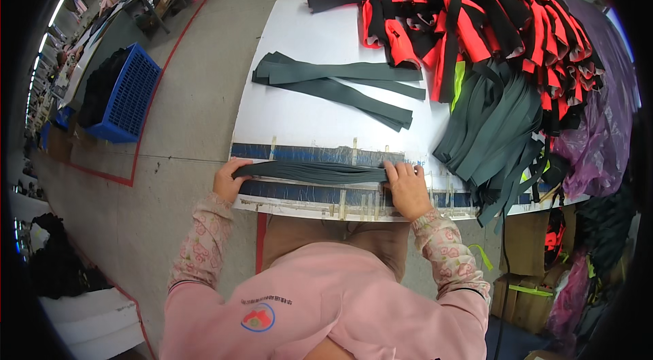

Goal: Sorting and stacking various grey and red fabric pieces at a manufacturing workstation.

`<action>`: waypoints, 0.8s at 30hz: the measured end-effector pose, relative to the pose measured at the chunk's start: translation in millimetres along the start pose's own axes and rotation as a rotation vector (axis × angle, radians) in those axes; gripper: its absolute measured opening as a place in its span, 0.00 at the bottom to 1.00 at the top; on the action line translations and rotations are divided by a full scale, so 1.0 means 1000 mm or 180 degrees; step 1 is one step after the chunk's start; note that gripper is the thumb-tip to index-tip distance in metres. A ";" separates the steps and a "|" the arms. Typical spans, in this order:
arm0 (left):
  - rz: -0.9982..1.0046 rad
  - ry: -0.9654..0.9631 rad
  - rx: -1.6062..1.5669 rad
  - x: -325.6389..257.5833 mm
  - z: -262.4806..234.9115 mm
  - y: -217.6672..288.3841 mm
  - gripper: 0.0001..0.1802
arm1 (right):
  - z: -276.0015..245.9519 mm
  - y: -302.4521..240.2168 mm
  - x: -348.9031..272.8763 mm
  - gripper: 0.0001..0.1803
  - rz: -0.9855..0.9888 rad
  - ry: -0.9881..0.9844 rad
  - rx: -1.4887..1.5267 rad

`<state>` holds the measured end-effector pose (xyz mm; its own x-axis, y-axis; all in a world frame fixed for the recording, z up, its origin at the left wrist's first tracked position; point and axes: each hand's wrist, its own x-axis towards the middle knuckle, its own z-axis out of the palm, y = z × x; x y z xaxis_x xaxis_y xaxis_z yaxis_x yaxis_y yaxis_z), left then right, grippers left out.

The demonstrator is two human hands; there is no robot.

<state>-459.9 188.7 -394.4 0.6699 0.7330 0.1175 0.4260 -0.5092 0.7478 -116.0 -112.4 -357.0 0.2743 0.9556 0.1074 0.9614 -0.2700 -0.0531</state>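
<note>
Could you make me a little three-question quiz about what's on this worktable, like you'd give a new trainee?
1. True or false: both hands rest on one bundle of dark grey strips at the near edge of the white table.
2. Which lies at the table's far right corner? A) a red and black fabric pile B) a stack of white plates C) a row of glass bottles
3. What colour is the plastic crate on the floor to the left?

Key: 1 true, the left hand at one end, the right hand at the other. 2 A. 3 blue.
</note>
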 end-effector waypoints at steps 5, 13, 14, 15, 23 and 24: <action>0.0191 0.0112 -0.0098 0.003 -0.001 0.006 0.18 | 0.000 0.010 -0.011 0.21 0.0114 -0.0038 0.0272; 0.0122 0.0189 -0.0247 0.000 0.003 -0.009 0.17 | -0.001 0.007 -0.016 0.21 0.0013 -0.0185 0.0168; 0.0137 0.0093 -0.0176 0.002 0.001 -0.012 0.18 | -0.002 0.008 -0.014 0.22 -0.0001 -0.0077 0.0157; 0.0140 0.0104 -0.0177 0.003 0.001 -0.011 0.18 | -0.003 0.008 -0.013 0.23 -0.0019 0.0031 0.0146; -0.0504 -0.0549 -0.0453 0.023 -0.019 0.008 0.23 | -0.024 0.037 -0.023 0.24 0.0443 0.0047 0.0836; -0.0506 -0.0525 -0.0450 0.033 -0.029 0.002 0.23 | -0.029 0.043 -0.019 0.23 0.0633 0.0120 0.1722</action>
<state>-454.3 224.7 -370.1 0.6963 0.7095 -0.1081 0.4525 -0.3171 0.8335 -79.4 -145.4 -332.7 0.4587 0.8851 0.0782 0.7461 -0.3359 -0.5749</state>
